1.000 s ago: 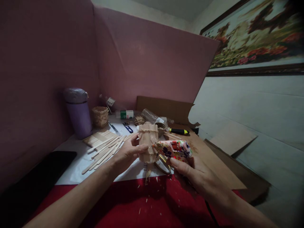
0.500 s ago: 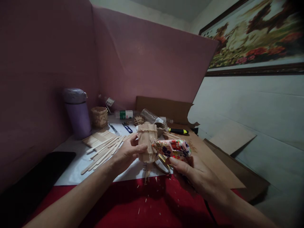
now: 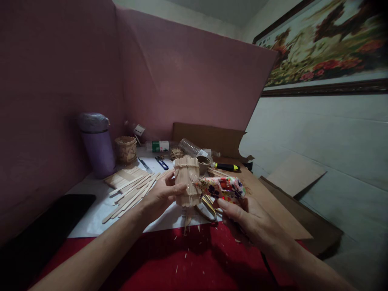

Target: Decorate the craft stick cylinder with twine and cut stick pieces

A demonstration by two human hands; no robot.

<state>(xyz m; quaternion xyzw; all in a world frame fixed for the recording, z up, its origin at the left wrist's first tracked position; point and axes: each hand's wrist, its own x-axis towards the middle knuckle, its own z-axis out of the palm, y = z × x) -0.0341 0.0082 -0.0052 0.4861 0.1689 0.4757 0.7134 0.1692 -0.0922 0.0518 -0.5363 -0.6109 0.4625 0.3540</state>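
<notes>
A small cup of wooden sticks [image 3: 188, 178], bound with twine near its top and bottom, stands upright in the grip of my left hand [image 3: 165, 192], thumb across its front. My right hand [image 3: 239, 214] is closed round a glue gun with a flowered pattern [image 3: 222, 188]. The gun's nozzle points left and meets, or nearly meets, the cup's right side. Gold-coloured scissors [image 3: 207, 209] lie behind and below the gun. Loose craft sticks [image 3: 133, 196] are fanned out on white paper to the left of the cup.
Around the back stand a purple tumbler [image 3: 98, 147] and another stick cup [image 3: 126, 149]. Plastic bottles [image 3: 192, 147], a blue cutter [image 3: 161, 163], a tape roll [image 3: 203, 162] and a yellow-black knife [image 3: 226, 167] lie near. Cardboard [image 3: 266, 202] covers the right; shavings dot the red cloth [image 3: 169, 262].
The gun's nozzle and body have shifted very slightly against the cup. Both hands keep their holds, and the whole view has moved a little.
</notes>
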